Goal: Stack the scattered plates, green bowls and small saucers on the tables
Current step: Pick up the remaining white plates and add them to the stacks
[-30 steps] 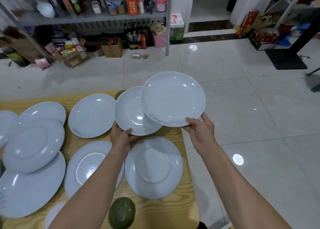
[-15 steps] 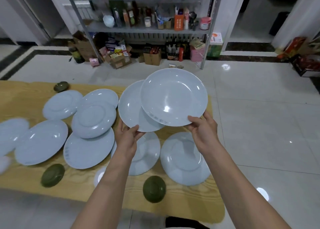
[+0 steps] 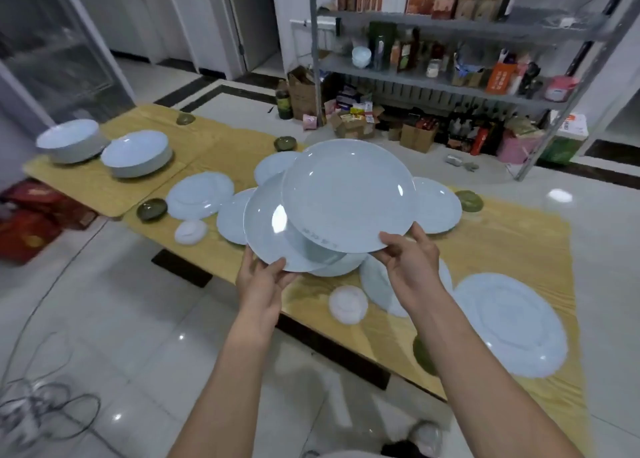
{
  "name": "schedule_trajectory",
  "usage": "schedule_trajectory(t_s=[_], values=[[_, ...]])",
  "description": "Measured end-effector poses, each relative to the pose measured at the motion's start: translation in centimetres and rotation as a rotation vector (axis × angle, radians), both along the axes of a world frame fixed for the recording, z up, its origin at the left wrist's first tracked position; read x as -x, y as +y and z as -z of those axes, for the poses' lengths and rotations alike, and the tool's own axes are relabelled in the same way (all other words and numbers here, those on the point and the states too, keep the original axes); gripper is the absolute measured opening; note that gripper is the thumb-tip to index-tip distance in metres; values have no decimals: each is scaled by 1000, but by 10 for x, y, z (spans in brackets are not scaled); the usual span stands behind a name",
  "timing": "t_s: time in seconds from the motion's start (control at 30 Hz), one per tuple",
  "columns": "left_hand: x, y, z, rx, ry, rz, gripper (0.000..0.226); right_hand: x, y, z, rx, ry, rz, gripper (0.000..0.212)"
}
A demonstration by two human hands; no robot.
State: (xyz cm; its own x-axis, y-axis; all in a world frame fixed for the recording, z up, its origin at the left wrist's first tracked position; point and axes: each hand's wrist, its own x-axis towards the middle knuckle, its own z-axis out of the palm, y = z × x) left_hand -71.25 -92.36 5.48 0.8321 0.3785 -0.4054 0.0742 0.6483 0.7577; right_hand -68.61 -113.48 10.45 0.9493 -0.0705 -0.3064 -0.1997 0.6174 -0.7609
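Head view, swung left within the last second: still pinching a pale-blue round ceramic plate (image 3: 346, 194) with the right hand (image 3: 412, 260), gripping a second pale-blue plate (image 3: 266, 222) beneath with the left hand (image 3: 259, 284), both above the wooden table (image 3: 502, 242) near edge, now facing two finished plate stacks (image 3: 135, 154) far left, probably the destination.

**Cool overhead light, soft smeared picture**

The room is lit evenly from above, cool and fairly bright. The lamps show as white spots on the glossy floor tiles (image 3: 138, 319). They also leave small glints on the upper plate (image 3: 346, 194) and the lower plate (image 3: 263, 235). Shadows are faint, just a soft grey patch beneath the table (image 3: 502, 249) edge. Everything looks slightly smeared. The plate stacks (image 3: 136, 154) at far left and the shelf (image 3: 433, 76) blur most. Straight lines bow toward the frame's edges.
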Motion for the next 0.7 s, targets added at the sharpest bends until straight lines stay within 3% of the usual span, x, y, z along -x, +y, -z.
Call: schedule_trajectory(t_s=[0.33,0.7], values=[[77,143,-3,-48,8,-258,66,11,160,-2,16,3,-283,48],[46,272,-9,-37,7,-444,79,-46,308,-5,3,34,-451,53]])
